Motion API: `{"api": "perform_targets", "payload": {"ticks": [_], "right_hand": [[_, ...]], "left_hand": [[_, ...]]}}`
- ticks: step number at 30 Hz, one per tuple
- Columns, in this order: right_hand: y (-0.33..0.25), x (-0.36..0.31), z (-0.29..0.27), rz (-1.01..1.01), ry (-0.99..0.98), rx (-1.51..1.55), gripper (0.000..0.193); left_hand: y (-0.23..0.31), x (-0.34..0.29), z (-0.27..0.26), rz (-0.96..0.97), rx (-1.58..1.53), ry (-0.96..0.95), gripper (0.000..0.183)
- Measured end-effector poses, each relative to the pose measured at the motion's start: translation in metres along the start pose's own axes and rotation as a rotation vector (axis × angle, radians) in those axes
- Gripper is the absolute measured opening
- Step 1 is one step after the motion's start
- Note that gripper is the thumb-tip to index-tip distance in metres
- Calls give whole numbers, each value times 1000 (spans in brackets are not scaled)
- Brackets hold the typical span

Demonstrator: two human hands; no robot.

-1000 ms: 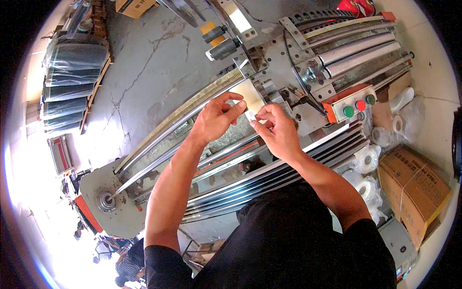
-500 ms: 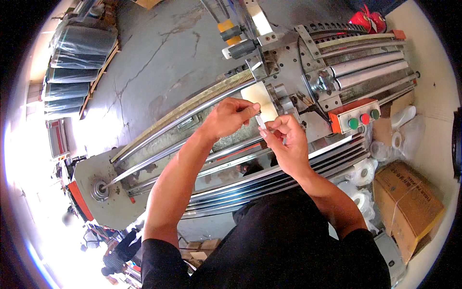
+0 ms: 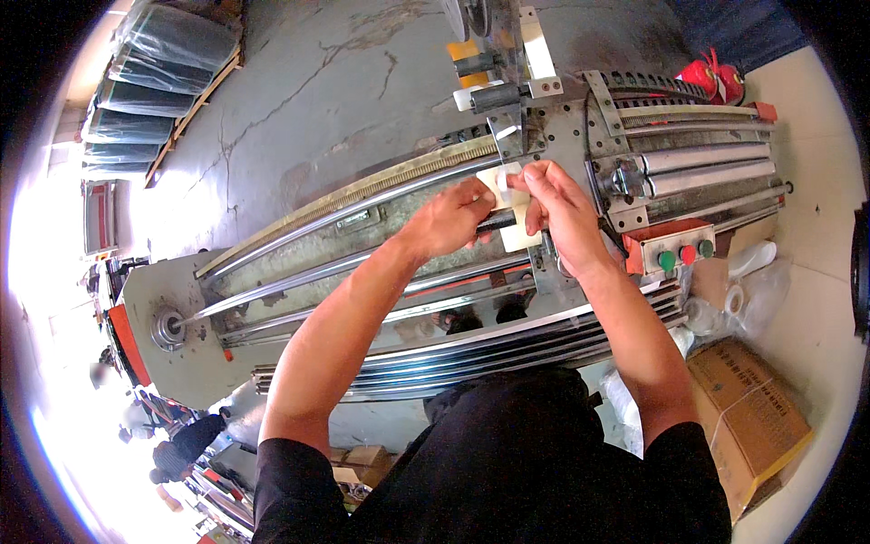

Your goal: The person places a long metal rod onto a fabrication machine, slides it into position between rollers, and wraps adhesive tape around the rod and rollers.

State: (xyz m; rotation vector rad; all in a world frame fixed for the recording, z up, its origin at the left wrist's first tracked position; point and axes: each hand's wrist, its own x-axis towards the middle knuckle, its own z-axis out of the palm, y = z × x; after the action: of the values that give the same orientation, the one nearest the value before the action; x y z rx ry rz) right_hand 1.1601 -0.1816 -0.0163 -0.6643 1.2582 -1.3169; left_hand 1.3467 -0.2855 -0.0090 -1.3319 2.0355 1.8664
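Note:
My left hand point(image 3: 450, 218) and my right hand point(image 3: 562, 210) meet over the carriage of a long machine. Between their fingertips is a small whitish strip point(image 3: 505, 178), which looks thin and slightly curved. My right thumb and forefinger pinch its right side, and my left fingers are closed at its lower left edge. Just under the hands shows a cream-coloured flat piece point(image 3: 518, 238) on the carriage, partly covered by my fingers. A steel bracket point(image 3: 507, 133) stands right beyond the strip.
Steel rods point(image 3: 281, 288) and a toothed rail point(image 3: 362, 192) run left along the machine. A red-and-white control box point(image 3: 669, 247) with green and red buttons sits at right. Beyond are a cardboard box point(image 3: 748, 422), fire extinguishers point(image 3: 711, 77) and wrapped rolls point(image 3: 145, 95). A person point(image 3: 186, 449) is at far lower left.
Both hands have moved farther forward with the whitish strip, closer to the bracket. My right hand has turned more upright. The whole view has shifted slightly.

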Motion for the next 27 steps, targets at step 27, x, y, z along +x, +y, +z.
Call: {"api": "perform_targets", "payload": {"ticks": [27], "right_hand": [[17, -19, -31, 303, -157, -229, 41]], "left_hand": [[-7, -20, 6, 164, 91, 63, 25]]}}
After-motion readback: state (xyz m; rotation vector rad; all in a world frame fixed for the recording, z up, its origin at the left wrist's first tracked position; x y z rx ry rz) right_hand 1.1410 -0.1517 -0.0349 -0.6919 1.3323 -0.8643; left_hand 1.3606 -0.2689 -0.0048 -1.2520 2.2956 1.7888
